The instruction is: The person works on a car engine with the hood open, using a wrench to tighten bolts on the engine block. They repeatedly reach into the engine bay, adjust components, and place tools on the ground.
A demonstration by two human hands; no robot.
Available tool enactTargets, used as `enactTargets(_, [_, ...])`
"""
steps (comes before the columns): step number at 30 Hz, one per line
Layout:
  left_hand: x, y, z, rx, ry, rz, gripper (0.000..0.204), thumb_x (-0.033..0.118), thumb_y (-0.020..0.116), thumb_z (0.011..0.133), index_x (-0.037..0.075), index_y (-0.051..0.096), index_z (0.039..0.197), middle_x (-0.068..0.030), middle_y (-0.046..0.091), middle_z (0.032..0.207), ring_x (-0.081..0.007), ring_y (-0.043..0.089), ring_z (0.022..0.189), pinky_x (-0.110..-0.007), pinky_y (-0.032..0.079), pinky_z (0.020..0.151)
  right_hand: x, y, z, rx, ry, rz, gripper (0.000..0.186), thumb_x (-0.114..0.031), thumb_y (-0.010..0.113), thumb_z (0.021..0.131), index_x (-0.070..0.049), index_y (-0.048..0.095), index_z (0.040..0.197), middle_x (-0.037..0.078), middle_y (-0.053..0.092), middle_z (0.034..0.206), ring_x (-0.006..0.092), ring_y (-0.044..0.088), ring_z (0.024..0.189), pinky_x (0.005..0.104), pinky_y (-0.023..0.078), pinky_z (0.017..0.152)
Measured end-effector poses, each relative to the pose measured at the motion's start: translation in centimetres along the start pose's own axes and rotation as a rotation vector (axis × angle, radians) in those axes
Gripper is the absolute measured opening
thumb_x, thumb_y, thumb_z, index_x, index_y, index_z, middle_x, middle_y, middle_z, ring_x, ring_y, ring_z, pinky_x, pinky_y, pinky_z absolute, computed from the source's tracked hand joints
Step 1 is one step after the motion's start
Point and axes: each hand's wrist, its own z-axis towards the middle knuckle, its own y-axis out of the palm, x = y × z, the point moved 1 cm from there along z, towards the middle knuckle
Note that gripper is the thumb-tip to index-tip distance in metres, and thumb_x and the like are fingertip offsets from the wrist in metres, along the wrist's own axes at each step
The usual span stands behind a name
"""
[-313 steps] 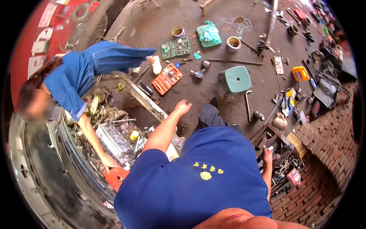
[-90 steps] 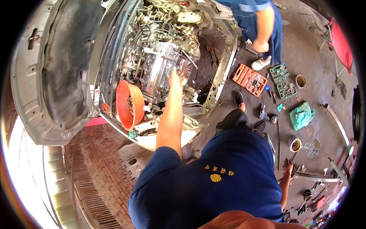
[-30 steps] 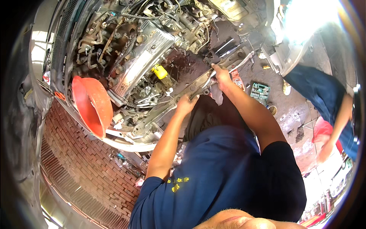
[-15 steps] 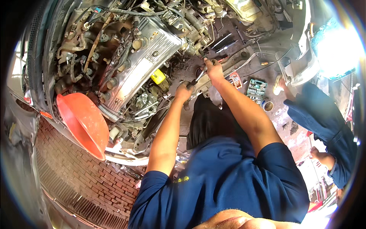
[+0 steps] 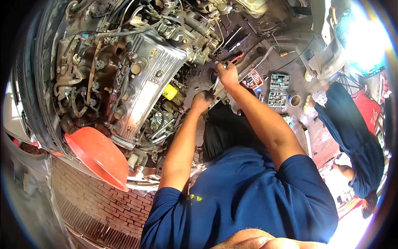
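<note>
Both hands are closed on a slim, shiny metal hand tool (image 5: 216, 84) that runs slantwise between them; its exact kind is hard to make out. My left hand (image 5: 202, 101) grips its nearer end, and my right hand (image 5: 227, 73) is wrapped round the farther end. They are held above the metal cross beam at the front of an opened engine bay. To the left lies the engine with its ribbed silver cover (image 5: 155, 74). A yellow oil filter-like cylinder (image 5: 169, 92) sits between the engine and my left forearm.
An orange-red basin (image 5: 97, 155) leans at the bay's left front edge. On the floor at right lie an open socket set (image 5: 278, 90), an orange tool tray (image 5: 253, 79) and a round tin (image 5: 295, 100). A co-worker in dark blue (image 5: 352, 137) bends at far right.
The view has shifted, so the engine appears farther left and the basin lower. My hands stay on the tool. At right, the co-worker has shifted position, with one foot farther from the tin.
</note>
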Motion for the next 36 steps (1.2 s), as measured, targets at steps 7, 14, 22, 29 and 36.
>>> enactTargets(7, [1.5, 2.2, 1.9, 0.052, 0.165, -0.012, 0.033, 0.023, 0.077, 0.089, 0.004, 0.072, 0.115, -0.0220, 0.075, 0.106, -0.0357, 0.074, 0.092, -0.044, 0.057, 0.083, -2.8, -0.8, -0.8, 0.023, -0.131, -0.441, 0.057, -0.046, 0.069, 0.094, 0.001, 0.069, 0.125, 0.030, 0.072, 0.111, 0.0462, 0.068, 0.111, 0.0507, 0.051, 0.098])
enactTargets(14, [0.2, 1.3, 1.4, -0.182, -0.039, -0.390, 0.038, 0.037, 0.081, 0.087, 0.004, 0.070, 0.103, -0.0028, 0.068, 0.089, -0.0172, 0.059, 0.084, -0.035, 0.048, 0.079, -6.3, 0.2, -0.3, -0.017, -0.053, -0.756, 0.042, -0.047, 0.069, 0.092, -0.018, 0.077, 0.122, 0.020, 0.075, 0.116, 0.0391, 0.071, 0.109, 0.0498, 0.055, 0.097])
enactTargets(22, [0.8, -4.7, -2.8, 0.045, 0.028, 0.238, 0.050, 0.049, 0.075, 0.091, -0.001, 0.075, 0.095, -0.0290, 0.071, 0.083, -0.0481, 0.070, 0.086, -0.052, 0.054, 0.075, -3.6, -0.1, 1.9, -0.150, 0.055, -0.366, 0.050, -0.046, 0.073, 0.090, 0.003, 0.078, 0.095, 0.023, 0.074, 0.083, 0.0359, 0.074, 0.085, 0.0455, 0.055, 0.081])
enactTargets(29, [3.8, -5.8, -3.4, -0.007, 0.129, 0.141, 0.040, 0.041, 0.072, 0.093, 0.003, 0.075, 0.108, -0.0264, 0.074, 0.094, -0.0472, 0.070, 0.095, -0.050, 0.055, 0.082, -3.8, -1.0, 1.9, -0.092, 0.030, -0.349, 0.050, -0.047, 0.071, 0.091, 0.003, 0.075, 0.093, 0.025, 0.073, 0.088, 0.0387, 0.071, 0.087, 0.0469, 0.053, 0.083])
enactTargets(36, [-1.2, 1.8, 5.3, -0.001, 0.280, 0.248, 0.037, 0.038, 0.076, 0.089, 0.001, 0.072, 0.089, -0.0224, 0.074, 0.087, -0.0457, 0.070, 0.090, -0.051, 0.055, 0.081, -6.1, 1.3, -0.1, 0.065, -0.016, -0.639, 0.046, -0.046, 0.056, 0.099, -0.012, 0.076, 0.123, 0.025, 0.073, 0.116, 0.0424, 0.069, 0.113, 0.0499, 0.052, 0.101])
